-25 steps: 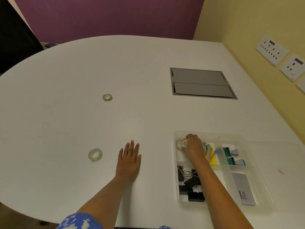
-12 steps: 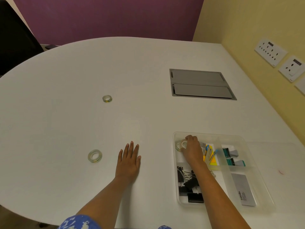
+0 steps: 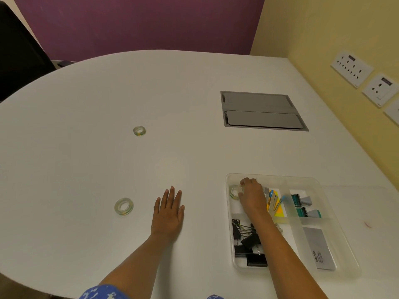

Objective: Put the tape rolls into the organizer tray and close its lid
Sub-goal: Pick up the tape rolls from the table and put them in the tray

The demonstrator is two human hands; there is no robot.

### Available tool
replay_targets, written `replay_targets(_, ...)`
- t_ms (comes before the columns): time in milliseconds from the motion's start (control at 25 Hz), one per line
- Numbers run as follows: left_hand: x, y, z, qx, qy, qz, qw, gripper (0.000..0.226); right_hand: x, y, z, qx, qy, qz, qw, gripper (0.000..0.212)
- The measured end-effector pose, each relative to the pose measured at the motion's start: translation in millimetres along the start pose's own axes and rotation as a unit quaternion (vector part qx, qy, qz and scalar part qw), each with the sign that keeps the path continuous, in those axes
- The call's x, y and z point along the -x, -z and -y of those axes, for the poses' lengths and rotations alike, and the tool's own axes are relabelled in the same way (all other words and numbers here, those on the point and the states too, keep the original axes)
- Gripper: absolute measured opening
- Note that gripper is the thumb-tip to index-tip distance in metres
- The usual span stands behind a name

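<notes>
A clear plastic organizer tray [image 3: 323,186] sits on the white table at the lower right, with no lid on it. My right hand [image 3: 252,196] reaches into its far-left compartment, fingers curled on a clear tape roll [image 3: 234,192] that rests there. Two more clear tape rolls lie on the table: one tape roll [image 3: 123,206] left of my left hand, another tape roll [image 3: 139,130] farther back. My left hand [image 3: 168,212] lies flat on the table, palm down, fingers slightly apart, holding nothing. A faint clear sheet, possibly the lid [image 3: 356,197], lies right of the tray.
The tray also holds black binder clips [image 3: 246,240], coloured sticky flags [image 3: 275,203], teal clips [image 3: 302,206] and a grey card [image 3: 319,248]. A grey cable hatch [image 3: 261,111] is set into the table farther back. Wall sockets [image 3: 352,69] are on the yellow wall at right.
Hardly anything differs; my right hand stays on the tape roll in the tray's far-left compartment and my left hand has not moved.
</notes>
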State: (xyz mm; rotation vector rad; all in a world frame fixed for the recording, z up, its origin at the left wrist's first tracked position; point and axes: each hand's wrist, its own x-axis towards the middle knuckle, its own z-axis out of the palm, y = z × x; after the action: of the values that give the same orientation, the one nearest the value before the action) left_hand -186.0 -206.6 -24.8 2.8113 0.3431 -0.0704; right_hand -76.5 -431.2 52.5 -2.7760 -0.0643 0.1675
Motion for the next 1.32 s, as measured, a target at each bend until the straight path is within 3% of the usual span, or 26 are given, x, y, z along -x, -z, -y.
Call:
replay_targets(360, -12.9, 1.9, 8.8, 0.003, -0.021, -0.014, 1.0, 0.056, -19.3, 18.0, 49.2, -0.107, 0.066, -0.097, 0.987, 0.028)
replay_targets(1000, -151.7, 24.4, 47.4, 0.012, 0.052, -0.055, 0.997, 0.058, -144.3, -60.6, 205.7, -0.043, 0.215, 0.041, 0.975, 0.038)
replay_targets(1320, -203.1, 34.7, 61.4, 0.029, 0.037, -0.052, 0.998, 0.062, -195.8, -114.3, 307.9, -0.047, 0.292, 0.093, 0.951, 0.048)
